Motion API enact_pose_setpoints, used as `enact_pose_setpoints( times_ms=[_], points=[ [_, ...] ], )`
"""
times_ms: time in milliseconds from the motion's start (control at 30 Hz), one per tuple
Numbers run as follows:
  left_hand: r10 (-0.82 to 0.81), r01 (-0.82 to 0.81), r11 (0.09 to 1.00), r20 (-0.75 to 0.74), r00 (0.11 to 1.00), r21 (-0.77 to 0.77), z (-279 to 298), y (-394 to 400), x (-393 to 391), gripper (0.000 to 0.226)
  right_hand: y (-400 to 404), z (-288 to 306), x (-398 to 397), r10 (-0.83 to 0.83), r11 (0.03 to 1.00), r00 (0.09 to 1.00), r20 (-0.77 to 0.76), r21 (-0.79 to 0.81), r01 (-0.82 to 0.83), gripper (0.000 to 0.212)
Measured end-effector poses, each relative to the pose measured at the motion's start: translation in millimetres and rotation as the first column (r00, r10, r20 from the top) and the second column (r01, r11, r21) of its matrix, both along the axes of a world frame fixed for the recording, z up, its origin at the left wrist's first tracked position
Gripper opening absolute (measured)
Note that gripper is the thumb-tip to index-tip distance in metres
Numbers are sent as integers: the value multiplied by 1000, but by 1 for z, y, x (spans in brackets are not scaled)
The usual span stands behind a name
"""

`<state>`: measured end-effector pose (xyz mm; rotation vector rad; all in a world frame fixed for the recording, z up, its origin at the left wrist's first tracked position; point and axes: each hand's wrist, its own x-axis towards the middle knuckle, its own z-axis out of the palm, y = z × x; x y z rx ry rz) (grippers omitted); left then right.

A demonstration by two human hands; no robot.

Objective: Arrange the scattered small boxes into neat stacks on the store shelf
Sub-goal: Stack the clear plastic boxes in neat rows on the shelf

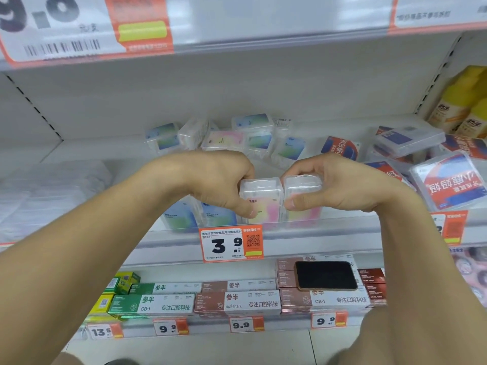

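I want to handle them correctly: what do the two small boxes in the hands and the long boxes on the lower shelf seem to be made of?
The two small boxes held by the left hand and right hand look like clear glossy plastic: the pastel insert shows through and the edges shine. The long boxes look like printed cardboard, some seemingly with a metallic sheen.

We see our left hand [224, 180] and right hand [324, 185] each gripping a clear plastic pastel-labelled box, the left box [261, 198] touching the right box [303, 196], at the white shelf's front edge [316, 233], with similar boxes [237, 138] scattered behind.
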<state>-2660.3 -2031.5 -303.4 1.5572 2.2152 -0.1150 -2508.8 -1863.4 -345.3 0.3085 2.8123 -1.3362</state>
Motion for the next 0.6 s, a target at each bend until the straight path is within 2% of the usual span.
enact_pose_setpoints(
  times_ms=[133,300,467,533,600],
  points=[
    [16,-18,999,69,997,35,3,-1,-1,39,2,0,1,20,998,1000,-3,-51,-21,36],
    [9,-13,999,83,997,52,1,-1,-4,33,3,1,-1,23,998,1000,-11,-51,-23,36],
    [4,-8,999,102,995,41,-1,-2,-7,32,3,1,-1,45,998,999,25,-53,-44,47],
    [34,-39,999,157,987,34,1,-4,-9,46,8,4,3,83,988,996,37,-133,-78,53],
    [69,-83,995,218,974,60,6,-6,-13,62,20,10,4,-19,953,999,-27,-304,10,50]
  ],
)
